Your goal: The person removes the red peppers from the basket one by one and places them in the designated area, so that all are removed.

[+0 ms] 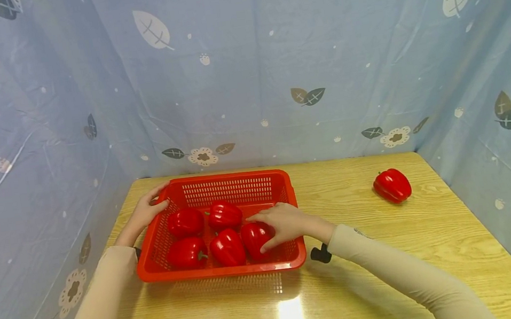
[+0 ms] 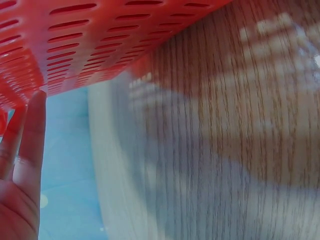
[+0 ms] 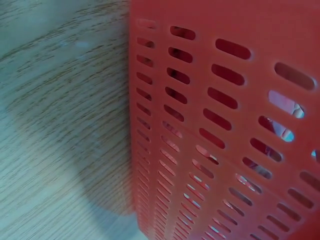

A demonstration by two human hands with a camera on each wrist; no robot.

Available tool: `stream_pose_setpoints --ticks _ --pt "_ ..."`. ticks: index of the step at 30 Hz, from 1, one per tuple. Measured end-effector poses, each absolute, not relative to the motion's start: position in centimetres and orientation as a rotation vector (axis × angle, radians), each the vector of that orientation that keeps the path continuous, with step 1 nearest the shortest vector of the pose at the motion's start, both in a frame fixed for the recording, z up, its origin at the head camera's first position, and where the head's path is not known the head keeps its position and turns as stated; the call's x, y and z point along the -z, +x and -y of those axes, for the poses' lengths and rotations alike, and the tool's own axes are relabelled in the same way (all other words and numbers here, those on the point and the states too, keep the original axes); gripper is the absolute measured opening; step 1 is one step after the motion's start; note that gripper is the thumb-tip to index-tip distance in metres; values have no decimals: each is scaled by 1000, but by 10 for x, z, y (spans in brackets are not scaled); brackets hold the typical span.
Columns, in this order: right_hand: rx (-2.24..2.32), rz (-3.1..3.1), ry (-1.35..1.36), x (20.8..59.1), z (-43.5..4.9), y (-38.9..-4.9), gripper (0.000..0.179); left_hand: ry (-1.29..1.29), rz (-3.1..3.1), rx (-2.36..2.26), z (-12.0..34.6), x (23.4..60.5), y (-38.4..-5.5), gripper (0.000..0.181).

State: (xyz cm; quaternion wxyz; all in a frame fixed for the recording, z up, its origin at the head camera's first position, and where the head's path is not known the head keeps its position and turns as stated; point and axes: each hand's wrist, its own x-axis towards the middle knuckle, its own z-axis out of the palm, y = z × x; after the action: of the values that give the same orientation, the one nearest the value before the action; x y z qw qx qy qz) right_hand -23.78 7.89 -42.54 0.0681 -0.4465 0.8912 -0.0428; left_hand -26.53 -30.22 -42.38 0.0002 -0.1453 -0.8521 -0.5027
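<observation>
A red plastic basket (image 1: 222, 273) with slotted walls holds several red bell peppers (image 1: 186, 223). My left hand (image 1: 144, 211) grips the basket's rim near its far left corner, the thumb inside. In the left wrist view, fingers (image 2: 31, 135) of that hand lie against the slotted outer wall. Inside the basket at the right, my right hand (image 1: 284, 223) grips a red bell pepper (image 1: 253, 238), fingers over its far side and thumb on the near side. The right wrist view shows mostly the basket's outer wall (image 3: 200, 120), which hides that hand.
One more red bell pepper (image 1: 392, 186) lies alone on the right part of the wooden table (image 1: 364, 210). Blue patterned curtains (image 1: 235, 76) hang behind the table and along both sides. A dark wrist device (image 1: 321, 254) sits under the right wrist, beside the basket.
</observation>
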Motion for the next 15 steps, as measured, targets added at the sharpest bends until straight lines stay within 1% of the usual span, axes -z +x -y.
stream_pose_setpoints --ticks 9,15 --pt "121 -2690 -1359 428 -79 -239 74 -439 2674 1601 315 446 -279 57" --pt "148 -2696 -1357 429 -79 -240 72 -427 2634 1671 315 448 -280 57"
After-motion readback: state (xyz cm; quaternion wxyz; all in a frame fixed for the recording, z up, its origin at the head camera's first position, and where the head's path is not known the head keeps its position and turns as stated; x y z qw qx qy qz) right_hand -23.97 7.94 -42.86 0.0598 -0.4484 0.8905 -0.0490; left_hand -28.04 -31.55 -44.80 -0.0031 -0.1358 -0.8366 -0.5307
